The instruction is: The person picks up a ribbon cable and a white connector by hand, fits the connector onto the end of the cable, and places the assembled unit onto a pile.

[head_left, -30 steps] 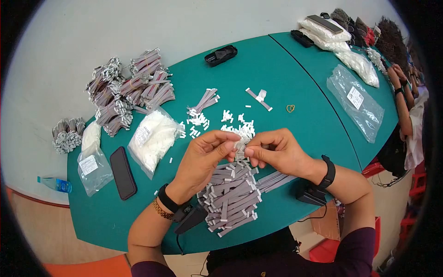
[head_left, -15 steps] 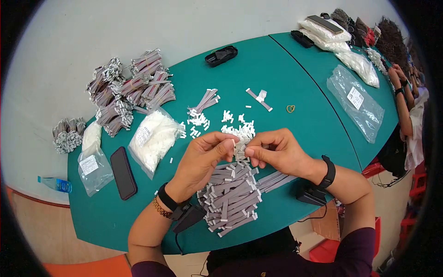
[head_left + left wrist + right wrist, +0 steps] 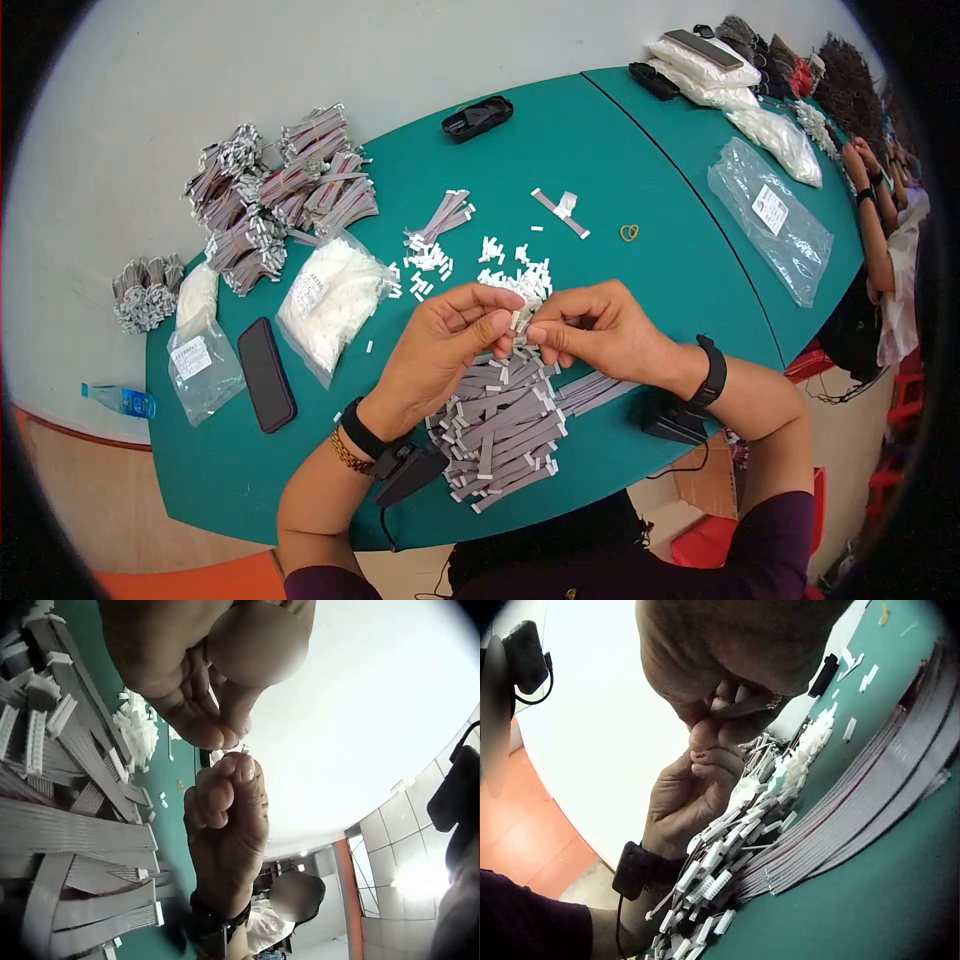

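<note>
My left hand (image 3: 455,335) and right hand (image 3: 605,330) meet fingertip to fingertip above the table. A small white connector (image 3: 516,320) is pinched between the left thumb and fingers. In the right wrist view, a grey ribbon cable (image 3: 742,709) with bare crimped ends runs under the curled fingers of the right hand (image 3: 735,652). Its front end is hidden where the fingertips touch. Just below the hands lies a pile of grey ribbon cables with white connectors (image 3: 505,430). Loose white connectors (image 3: 530,280) are heaped behind them.
On the green table (image 3: 640,270) lie a bag of white connectors (image 3: 330,300), a phone (image 3: 267,375) and tied cable bundles (image 3: 300,180). Flat ribbon cables (image 3: 597,393) rest beside the right forearm. Farther off are rubber bands (image 3: 629,234) and a plastic bag (image 3: 770,220).
The fingertips have come closer together, and the white connector now shows upright between them. The grey strip seen between the hands earlier is mostly covered. Both arms have stayed nearly still.
</note>
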A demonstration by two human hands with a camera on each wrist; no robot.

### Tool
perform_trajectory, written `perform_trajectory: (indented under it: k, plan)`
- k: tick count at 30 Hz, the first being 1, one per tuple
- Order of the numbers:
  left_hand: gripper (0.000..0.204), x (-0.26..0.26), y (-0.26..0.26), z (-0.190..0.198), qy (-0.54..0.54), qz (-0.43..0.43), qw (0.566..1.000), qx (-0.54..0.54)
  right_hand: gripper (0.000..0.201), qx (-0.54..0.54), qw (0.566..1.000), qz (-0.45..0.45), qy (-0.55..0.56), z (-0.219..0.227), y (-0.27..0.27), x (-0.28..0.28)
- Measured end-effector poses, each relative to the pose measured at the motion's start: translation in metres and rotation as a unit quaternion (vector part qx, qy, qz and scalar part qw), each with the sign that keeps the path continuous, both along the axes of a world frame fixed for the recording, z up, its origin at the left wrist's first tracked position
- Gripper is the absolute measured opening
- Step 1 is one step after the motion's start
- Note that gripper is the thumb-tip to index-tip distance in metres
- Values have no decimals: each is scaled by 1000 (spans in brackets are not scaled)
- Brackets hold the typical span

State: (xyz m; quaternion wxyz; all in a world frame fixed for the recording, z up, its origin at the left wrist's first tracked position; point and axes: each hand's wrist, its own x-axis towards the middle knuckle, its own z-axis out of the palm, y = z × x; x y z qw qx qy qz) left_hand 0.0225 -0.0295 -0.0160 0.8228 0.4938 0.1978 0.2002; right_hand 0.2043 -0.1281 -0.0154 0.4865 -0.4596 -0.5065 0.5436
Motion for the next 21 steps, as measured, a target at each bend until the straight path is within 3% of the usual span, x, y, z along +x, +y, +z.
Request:
perform_trajectory:
  k: [21]
  plan:
    - [18, 0, -3, -1, 4, -6, 1000, 6, 16, -4, 1000, -7, 1, 0, 0, -1]
